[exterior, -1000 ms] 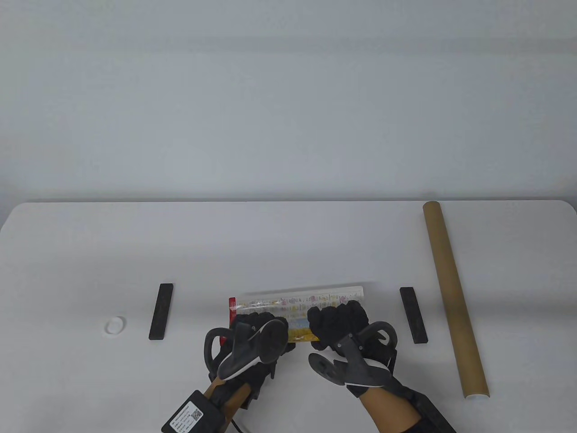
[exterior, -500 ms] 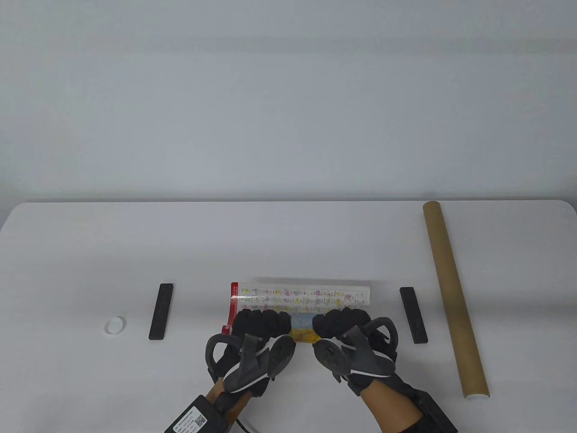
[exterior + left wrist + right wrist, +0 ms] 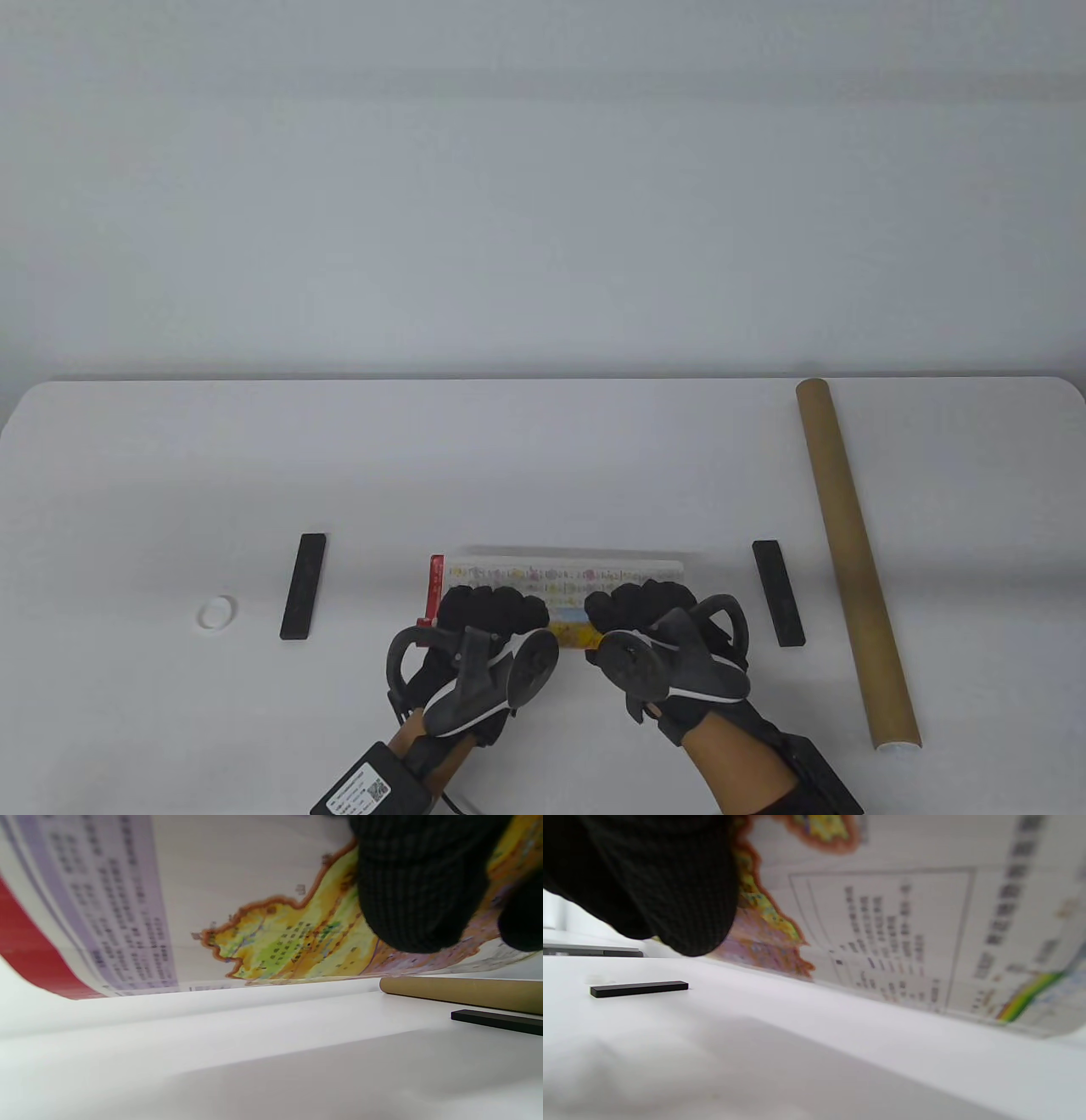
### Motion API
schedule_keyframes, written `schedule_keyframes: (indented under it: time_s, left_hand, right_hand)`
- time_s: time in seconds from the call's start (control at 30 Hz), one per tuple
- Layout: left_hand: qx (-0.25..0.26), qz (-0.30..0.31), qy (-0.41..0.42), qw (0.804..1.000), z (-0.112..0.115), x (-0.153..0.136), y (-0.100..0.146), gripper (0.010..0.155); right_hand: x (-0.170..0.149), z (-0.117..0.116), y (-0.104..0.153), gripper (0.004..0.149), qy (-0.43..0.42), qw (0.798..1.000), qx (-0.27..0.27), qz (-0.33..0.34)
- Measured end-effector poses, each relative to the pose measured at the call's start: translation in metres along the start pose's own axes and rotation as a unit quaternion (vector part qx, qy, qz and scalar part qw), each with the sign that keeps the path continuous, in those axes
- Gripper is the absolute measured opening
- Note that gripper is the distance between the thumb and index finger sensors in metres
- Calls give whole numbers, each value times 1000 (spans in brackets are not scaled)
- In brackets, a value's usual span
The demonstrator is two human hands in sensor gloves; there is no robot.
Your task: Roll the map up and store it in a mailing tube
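Observation:
The rolled map (image 3: pixel 564 577) lies across the table near the front edge, glossy with coloured print and a red strip at its left end. My left hand (image 3: pixel 488 607) grips the roll's left half and my right hand (image 3: pixel 636 604) grips its right half, fingers curled over the top. The left wrist view shows the map's curved underside (image 3: pixel 263 938) with my gloved fingers (image 3: pixel 420 887) on it. The right wrist view shows the same curved sheet (image 3: pixel 903 921) under my fingers (image 3: pixel 653 887). The brown mailing tube (image 3: pixel 853 556) lies on the right, its white-rimmed open end toward me.
Two black bar weights lie on the table, one left (image 3: pixel 303 586) and one right (image 3: pixel 778 592) of the map. A small white tube cap (image 3: pixel 216 611) sits at the far left. The tube (image 3: pixel 462 993) and a bar (image 3: pixel 496 1021) show in the left wrist view.
The roll has turned under both hands: it spread a little wider half a second ago and is now tighter and narrower again. Both hands stayed on it near the front edge.

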State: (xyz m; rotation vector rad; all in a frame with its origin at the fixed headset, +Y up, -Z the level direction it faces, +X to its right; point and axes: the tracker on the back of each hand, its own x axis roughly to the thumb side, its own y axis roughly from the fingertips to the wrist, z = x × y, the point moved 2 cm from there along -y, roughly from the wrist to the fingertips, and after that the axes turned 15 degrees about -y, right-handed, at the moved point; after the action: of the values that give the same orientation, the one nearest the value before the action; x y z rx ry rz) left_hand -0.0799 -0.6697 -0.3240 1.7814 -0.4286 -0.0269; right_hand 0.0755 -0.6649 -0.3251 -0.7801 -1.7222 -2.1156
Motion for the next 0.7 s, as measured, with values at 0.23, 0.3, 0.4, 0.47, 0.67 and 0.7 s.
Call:
schedule_keyframes:
  time_s: [0.23, 0.3, 0.4, 0.47, 0.67, 0.7]
  left_hand:
    - [-66, 0, 84, 994, 11, -10, -5, 48]
    - [-68, 3, 87, 994, 12, -9, -5, 48]
    - [-46, 2, 66, 997, 10, -6, -3, 51]
    - [-28, -2, 50, 998, 7, -5, -1, 54]
    - [35, -17, -14, 999, -2, 1, 4, 58]
    - [48, -17, -30, 998, -4, 2, 5, 58]
  right_hand:
    - [13, 4, 2, 63, 81, 996, -33, 24]
    - [13, 4, 2, 60, 79, 996, -28, 22]
    - [10, 3, 1, 57, 65, 998, -18, 15]
    - [9, 3, 0, 55, 54, 998, -12, 11]
    - [-3, 1, -2, 54, -28, 999, 14, -17]
    - [-6, 1, -3, 54, -49, 998, 23, -23]
